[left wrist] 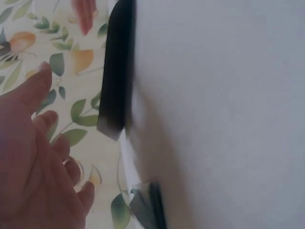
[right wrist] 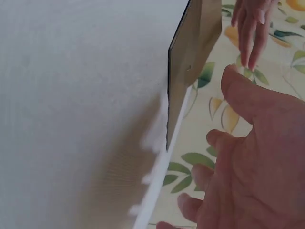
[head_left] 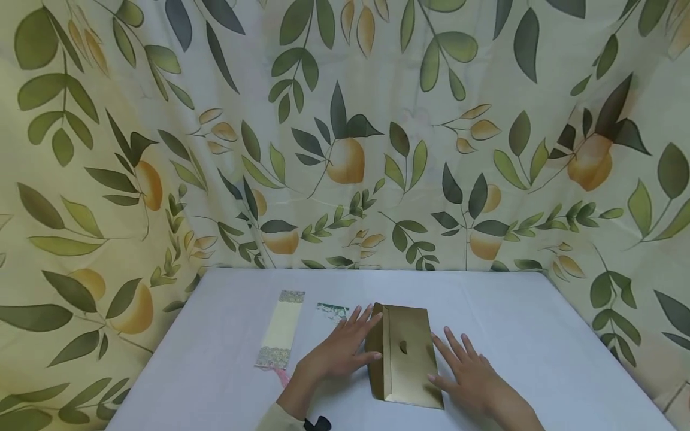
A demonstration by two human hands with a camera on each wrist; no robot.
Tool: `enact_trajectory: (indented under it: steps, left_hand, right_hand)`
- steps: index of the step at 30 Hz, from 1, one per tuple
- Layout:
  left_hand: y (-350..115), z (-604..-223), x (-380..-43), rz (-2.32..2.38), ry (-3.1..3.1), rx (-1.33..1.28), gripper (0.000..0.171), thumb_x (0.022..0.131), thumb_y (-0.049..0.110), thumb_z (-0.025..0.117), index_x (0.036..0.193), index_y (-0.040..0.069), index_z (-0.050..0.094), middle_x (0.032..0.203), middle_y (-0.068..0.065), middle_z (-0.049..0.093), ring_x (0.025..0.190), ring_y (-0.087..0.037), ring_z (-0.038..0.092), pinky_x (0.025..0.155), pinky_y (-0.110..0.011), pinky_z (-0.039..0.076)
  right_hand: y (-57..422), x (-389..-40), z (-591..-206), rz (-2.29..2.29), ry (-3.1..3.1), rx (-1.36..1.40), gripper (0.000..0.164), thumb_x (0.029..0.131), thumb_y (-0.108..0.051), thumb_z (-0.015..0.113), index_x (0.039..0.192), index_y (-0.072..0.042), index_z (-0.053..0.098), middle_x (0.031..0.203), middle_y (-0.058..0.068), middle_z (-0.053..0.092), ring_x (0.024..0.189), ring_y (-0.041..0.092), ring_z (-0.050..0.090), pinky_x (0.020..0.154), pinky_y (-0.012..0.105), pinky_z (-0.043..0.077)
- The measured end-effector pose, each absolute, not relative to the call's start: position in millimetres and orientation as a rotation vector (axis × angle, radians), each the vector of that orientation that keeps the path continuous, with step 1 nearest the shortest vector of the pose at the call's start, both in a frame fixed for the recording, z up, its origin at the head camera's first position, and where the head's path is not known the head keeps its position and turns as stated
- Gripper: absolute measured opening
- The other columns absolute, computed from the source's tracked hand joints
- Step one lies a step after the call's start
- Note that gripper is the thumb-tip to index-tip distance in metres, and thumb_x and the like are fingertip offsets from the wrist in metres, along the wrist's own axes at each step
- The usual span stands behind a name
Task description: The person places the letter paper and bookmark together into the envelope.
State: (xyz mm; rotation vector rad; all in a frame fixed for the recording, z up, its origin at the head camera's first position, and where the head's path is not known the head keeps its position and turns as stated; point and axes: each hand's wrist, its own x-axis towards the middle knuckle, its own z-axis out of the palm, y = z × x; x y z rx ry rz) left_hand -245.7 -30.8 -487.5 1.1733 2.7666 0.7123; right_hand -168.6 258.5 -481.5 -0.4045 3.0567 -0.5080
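A gold envelope (head_left: 412,359) lies on the white table, its flap along the left side and a small dark mark near its middle. My left hand (head_left: 342,347) is at the flap side, fingers spread and thumb pointing across the flap. On the opposite side, my right hand (head_left: 474,377) has its fingers fanned out by the right edge. In the right wrist view, the envelope (right wrist: 183,71) shows edge-on beside the loosely extended fingers of the right hand (right wrist: 257,157). From the left wrist, the envelope (left wrist: 116,67) looks dark, and the left hand (left wrist: 28,152) holds nothing.
Left of the envelope lies a cream bookmark (head_left: 281,329) with patterned ends and a pink tassel (head_left: 283,376). A green-and-white patterned card (head_left: 331,311) sits behind my left hand, partly covered by it. Leaf-and-fruit printed fabric (head_left: 345,209) hangs behind the white table (head_left: 215,359).
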Motion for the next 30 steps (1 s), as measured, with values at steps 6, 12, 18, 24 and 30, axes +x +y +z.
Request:
enact_trajectory:
  steps: [6, 12, 18, 24, 30]
  left_hand:
    - [-26, -500, -247, 0.749, 2.675, 1.204, 0.072, 0.096, 0.046, 0.048, 0.152, 0.03, 0.005, 0.157, -0.002, 0.007, 0.142, -0.026, 0.003, 0.108, -0.053, 0.013]
    - [-32, -504, -247, 0.797, 2.589, 1.147, 0.07, 0.096, 0.051, 0.043, 0.152, 0.03, 0.007, 0.155, -0.004, 0.017, 0.141, -0.025, 0.01, 0.11, -0.05, 0.01]
    - [-34, -510, -249, 0.819, 2.574, 1.104, 0.08, 0.09, 0.053, 0.054, 0.151, 0.033, 0.007, 0.156, -0.005, 0.014, 0.141, -0.026, 0.01, 0.11, -0.05, 0.01]
    - [-35, -516, -246, 0.784, 2.586, 1.074, 0.089, 0.083, 0.049, 0.066, 0.152, 0.029, 0.013, 0.155, -0.005, 0.018, 0.141, -0.026, 0.013, 0.109, -0.049, 0.014]
    - [-36, -512, -246, 0.688, 2.563, 1.155, 0.08, 0.088, 0.047, 0.06, 0.15, 0.011, 0.024, 0.155, -0.004, 0.018, 0.142, -0.022, 0.01, 0.111, -0.042, 0.009]
  right_hand:
    - [263, -162, -486, -0.553, 2.996, -0.334, 0.08, 0.088, -0.062, 0.049, 0.149, -0.014, 0.028, 0.153, 0.021, 0.014, 0.133, 0.054, 0.011, 0.089, 0.074, 0.022]
    - [265, -162, -484, -0.554, 3.0, -0.361, 0.078, 0.089, -0.061, 0.049, 0.149, -0.017, 0.027, 0.153, 0.02, 0.014, 0.134, 0.051, 0.012, 0.089, 0.074, 0.022]
    - [256, -166, -481, -0.575, 2.989, -0.41, 0.078, 0.088, -0.061, 0.05, 0.149, -0.018, 0.027, 0.154, 0.018, 0.013, 0.136, 0.049, 0.01, 0.09, 0.074, 0.02]
    - [238, -164, -478, -0.57, 2.938, -0.505, 0.075, 0.09, -0.06, 0.047, 0.149, -0.017, 0.029, 0.155, 0.015, 0.014, 0.138, 0.044, 0.011, 0.095, 0.071, 0.019]
    - [220, -166, -471, -0.518, 2.905, -0.513, 0.078, 0.087, -0.063, 0.05, 0.148, -0.018, 0.032, 0.153, 0.014, 0.023, 0.138, 0.041, 0.015, 0.098, 0.068, 0.018]
